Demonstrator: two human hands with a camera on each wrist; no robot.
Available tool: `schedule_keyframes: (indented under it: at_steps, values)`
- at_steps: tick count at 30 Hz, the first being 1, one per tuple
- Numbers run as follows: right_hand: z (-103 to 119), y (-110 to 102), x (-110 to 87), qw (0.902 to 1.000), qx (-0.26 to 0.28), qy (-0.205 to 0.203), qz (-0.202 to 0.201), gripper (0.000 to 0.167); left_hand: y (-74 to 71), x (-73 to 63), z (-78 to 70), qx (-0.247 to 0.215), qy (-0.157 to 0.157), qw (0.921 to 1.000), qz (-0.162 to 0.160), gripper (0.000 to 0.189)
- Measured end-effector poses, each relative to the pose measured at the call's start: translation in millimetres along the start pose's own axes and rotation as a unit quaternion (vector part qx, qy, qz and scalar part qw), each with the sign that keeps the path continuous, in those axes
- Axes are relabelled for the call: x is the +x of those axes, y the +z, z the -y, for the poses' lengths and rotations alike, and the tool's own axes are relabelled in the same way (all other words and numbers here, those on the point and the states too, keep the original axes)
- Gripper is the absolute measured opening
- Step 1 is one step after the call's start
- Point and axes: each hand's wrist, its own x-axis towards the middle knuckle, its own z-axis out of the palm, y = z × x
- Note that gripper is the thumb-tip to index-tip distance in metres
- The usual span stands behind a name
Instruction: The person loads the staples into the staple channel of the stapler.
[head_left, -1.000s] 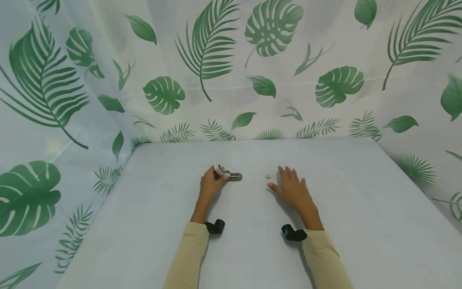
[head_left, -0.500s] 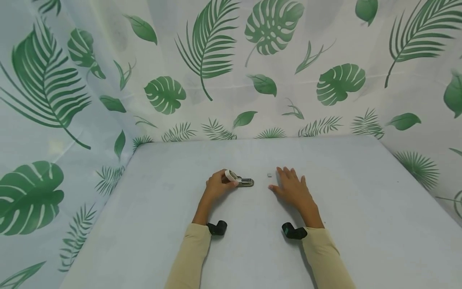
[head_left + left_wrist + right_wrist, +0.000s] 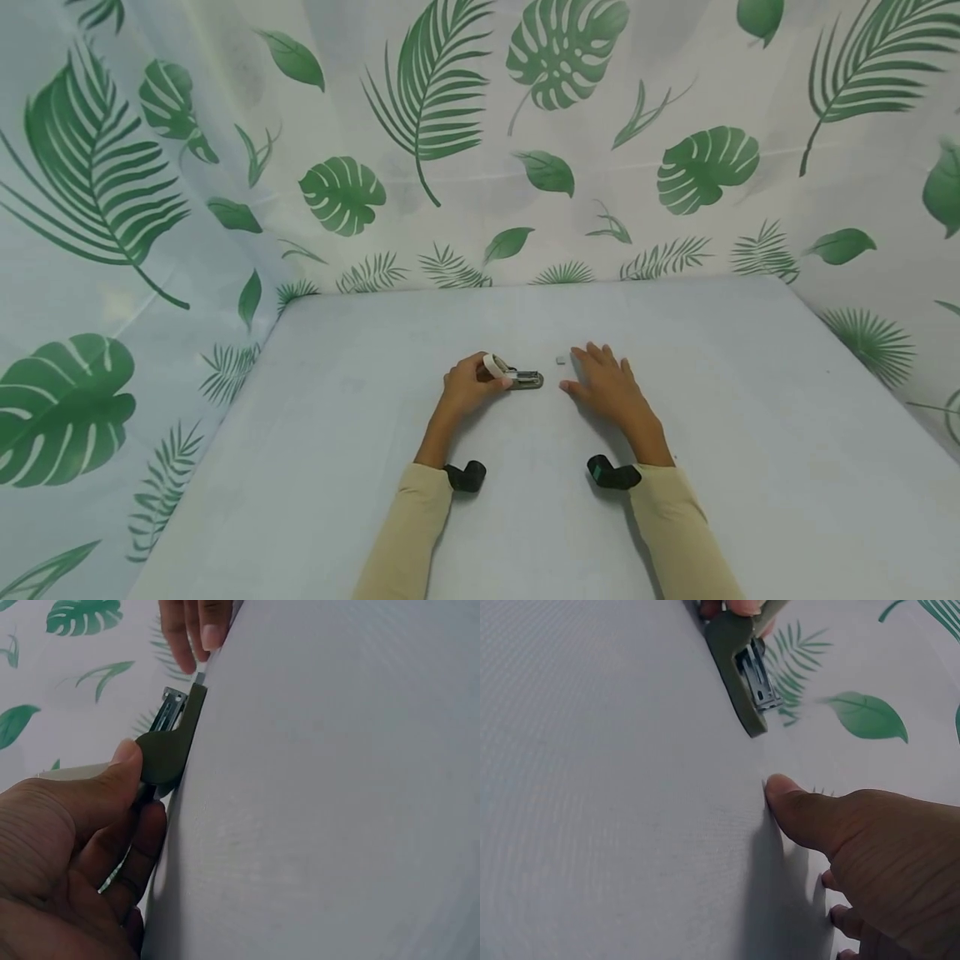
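An olive-green stapler (image 3: pixel 166 754) with its pale top arm swung up lies at the middle of the table, its metal staple channel (image 3: pixel 525 377) exposed. My left hand (image 3: pixel 467 387) grips its hinge end, thumb against the side in the left wrist view. To its right is a small grey piece (image 3: pixel 560 360) that looks like a short strip of staples. Beside that piece my right hand (image 3: pixel 606 387) is spread over the table, fingers extended and holding nothing. In the right wrist view the stapler's tip (image 3: pixel 757 729) points toward my right thumb (image 3: pixel 799 810).
The white table (image 3: pixel 540 517) ends at a leaf-printed cloth wall (image 3: pixel 465 192) at the back and sides. Black cameras (image 3: pixel 467 477) are strapped to both wrists, below the cuffs of beige sleeves (image 3: pixel 408 533).
My left hand has slid the stapler to the right, closer to the small grey piece. The right hand has stayed almost in place, its fingers a little nearer that piece.
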Motion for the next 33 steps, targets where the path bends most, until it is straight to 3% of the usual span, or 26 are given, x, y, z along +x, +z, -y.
schedule_keyframes:
  at_steps: [8,19,27,33]
  values:
    - [-1.0,-2.2,5.0,0.9990,0.042,-0.016,-0.004,0.062,5.7,-0.6,-3.6,-0.051,0.000,0.9986,0.015,0.030]
    - [-8.0,6.0,20.5,0.9868,0.157,-0.031,-0.028,0.048,0.3,-1.9,-5.6,-0.047,-0.034,0.9980,0.024,0.031]
    - [-11.7,12.7,32.8,0.9886,0.136,-0.029,-0.058,0.040,-0.8,-0.7,-6.2,-0.052,-0.036,0.9977,0.025,0.030]
    - [-12.0,13.2,32.5,0.9832,0.143,-0.040,-0.106,0.035,1.8,0.2,-5.6,-0.047,-0.043,0.9976,0.028,0.031]
